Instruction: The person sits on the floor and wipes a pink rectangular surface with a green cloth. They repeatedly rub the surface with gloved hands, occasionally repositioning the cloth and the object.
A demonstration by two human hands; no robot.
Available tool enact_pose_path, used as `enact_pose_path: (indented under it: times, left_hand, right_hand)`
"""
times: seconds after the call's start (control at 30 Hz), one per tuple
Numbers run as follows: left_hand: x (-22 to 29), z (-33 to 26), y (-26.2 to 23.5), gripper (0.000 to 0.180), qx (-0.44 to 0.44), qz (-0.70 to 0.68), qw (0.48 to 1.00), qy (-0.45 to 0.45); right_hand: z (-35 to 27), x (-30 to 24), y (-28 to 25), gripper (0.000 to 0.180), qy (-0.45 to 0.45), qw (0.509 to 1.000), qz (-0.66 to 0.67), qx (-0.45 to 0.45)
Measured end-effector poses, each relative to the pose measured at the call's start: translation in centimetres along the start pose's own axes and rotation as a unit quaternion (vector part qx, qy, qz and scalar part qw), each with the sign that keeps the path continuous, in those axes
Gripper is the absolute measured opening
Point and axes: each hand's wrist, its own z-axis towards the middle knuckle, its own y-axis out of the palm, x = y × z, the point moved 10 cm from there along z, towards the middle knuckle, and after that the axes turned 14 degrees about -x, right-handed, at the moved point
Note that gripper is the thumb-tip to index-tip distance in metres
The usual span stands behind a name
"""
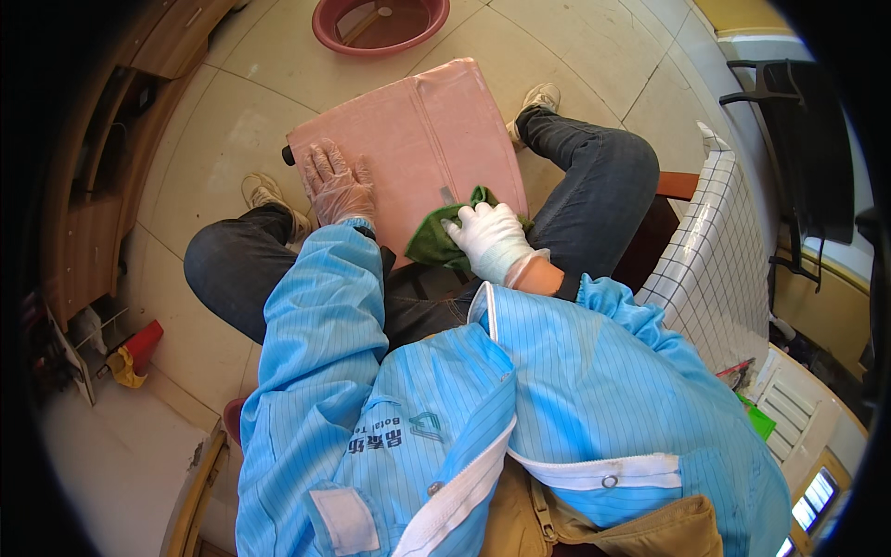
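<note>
Between my legs stands a pink suitcase-like case (445, 121) with a seam or zip line across it and a small black knob or wheel (289, 155) at its left corner. My left hand (339, 186), in a clear plastic glove, lies flat on the case's left part with its fingers spread. At the near right edge of the case, my right hand (492, 237), in a white glove, is closed on a dark green cloth (432, 243) and presses it against the surface. The palm side of the right hand is hidden.
A reddish basin (382, 46) with some liquid in it rests on the tiled floor (251, 121) beyond the case. Wooden cabinets (139, 158) line the left. A checked cloth (701, 218) hangs at the right, near a black chair (803, 139). A red and yellow item (135, 357) lies lower left.
</note>
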Motion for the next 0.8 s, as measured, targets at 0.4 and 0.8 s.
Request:
enact_pose_path:
  times: [0.4, 0.8]
  left_hand:
    - [-0.3, 0.1, 0.5, 0.072, -0.005, 0.01, 1.0, -0.009]
    - [-0.2, 0.3, 0.7, 0.071, -0.018, 0.007, 1.0, -0.009]
  right_hand:
    - [3.2, 2.5, -3.1, 0.059, 0.066, 0.981, 0.075, 0.167]
    - [2.7, 0.7, -1.5, 0.037, 0.007, 0.995, 0.055, -0.086]
